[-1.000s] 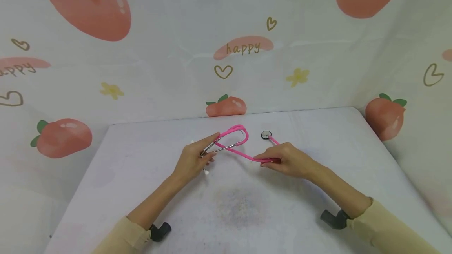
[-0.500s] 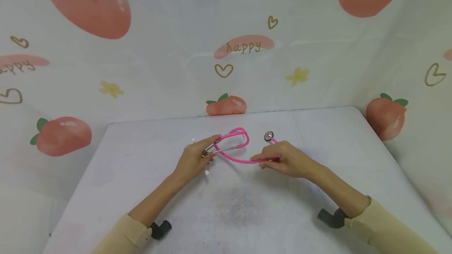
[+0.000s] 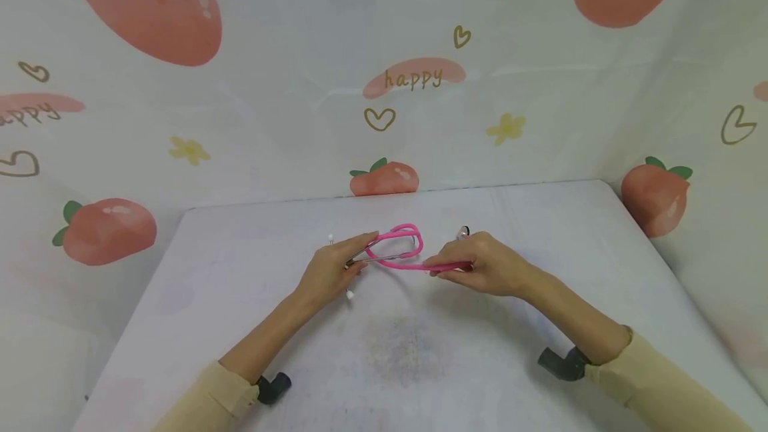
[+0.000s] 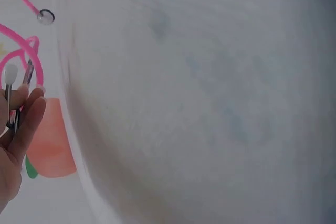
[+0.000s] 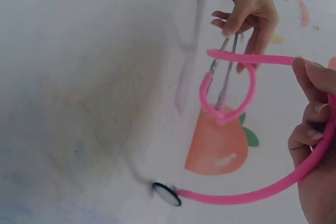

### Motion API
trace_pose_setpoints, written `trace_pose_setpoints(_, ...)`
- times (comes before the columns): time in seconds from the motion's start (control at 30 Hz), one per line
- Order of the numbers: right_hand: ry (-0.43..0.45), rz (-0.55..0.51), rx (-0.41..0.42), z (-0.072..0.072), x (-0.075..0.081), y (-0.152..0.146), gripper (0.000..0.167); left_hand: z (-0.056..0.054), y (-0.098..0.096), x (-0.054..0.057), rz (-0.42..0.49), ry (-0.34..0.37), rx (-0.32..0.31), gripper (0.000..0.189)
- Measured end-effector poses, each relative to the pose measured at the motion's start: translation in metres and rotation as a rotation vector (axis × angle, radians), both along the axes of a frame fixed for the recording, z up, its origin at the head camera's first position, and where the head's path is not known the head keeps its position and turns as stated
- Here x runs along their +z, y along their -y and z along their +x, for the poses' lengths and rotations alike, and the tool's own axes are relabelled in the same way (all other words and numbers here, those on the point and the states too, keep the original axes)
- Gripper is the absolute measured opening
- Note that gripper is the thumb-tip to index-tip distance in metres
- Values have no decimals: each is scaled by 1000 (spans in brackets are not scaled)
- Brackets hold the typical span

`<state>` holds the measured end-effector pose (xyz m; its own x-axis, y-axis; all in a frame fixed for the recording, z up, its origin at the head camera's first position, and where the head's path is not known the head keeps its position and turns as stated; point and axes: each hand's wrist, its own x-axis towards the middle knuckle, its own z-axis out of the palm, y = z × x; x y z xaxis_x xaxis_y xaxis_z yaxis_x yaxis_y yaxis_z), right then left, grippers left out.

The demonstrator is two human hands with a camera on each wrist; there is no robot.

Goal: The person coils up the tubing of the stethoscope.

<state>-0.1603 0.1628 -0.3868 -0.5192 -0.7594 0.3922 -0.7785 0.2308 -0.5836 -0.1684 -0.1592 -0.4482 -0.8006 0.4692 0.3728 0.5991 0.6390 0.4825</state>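
A pink stethoscope is stretched between both hands above the table. My left hand pinches its metal ear tubes, and the white ear tips stick out on either side of the fingers. Just right of that hand the pink tubing is bent into a loop. My right hand grips the tubing farther along. Beyond its knuckles, the round chest piece hangs from the free end of the tube; in the head view it is partly hidden by that hand.
A white-covered table lies beneath the hands. A white curtain printed with peaches, hearts and flowers stands behind it and along both sides. Black wrist mounts project from below both sleeves.
The chest piece has turned edge-on and moved slightly right, closer behind my right hand. My right hand has shifted a little up and left, while the loop has sunk slightly.
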Motion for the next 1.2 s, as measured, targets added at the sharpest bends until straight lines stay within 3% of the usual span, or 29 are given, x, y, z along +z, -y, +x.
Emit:
trace_pose_setpoints(0.23,-6,-65,32,-6,9,4,29,0,-2,-2,-26,-2,-23,73)
trace_pose_setpoints(0.57,-121,-74,32,-19,24,11,24,5,-8,-2,-74,24,-61,70)
trace_pose_setpoints(0.83,-113,-99,50,-23,33,20,29,9,-15,1,-98,30,-90,73)
trace_pose_setpoints(1.2,-27,-215,28,-31,33,23,28,18,-23,8,-107,-6,-231,72)
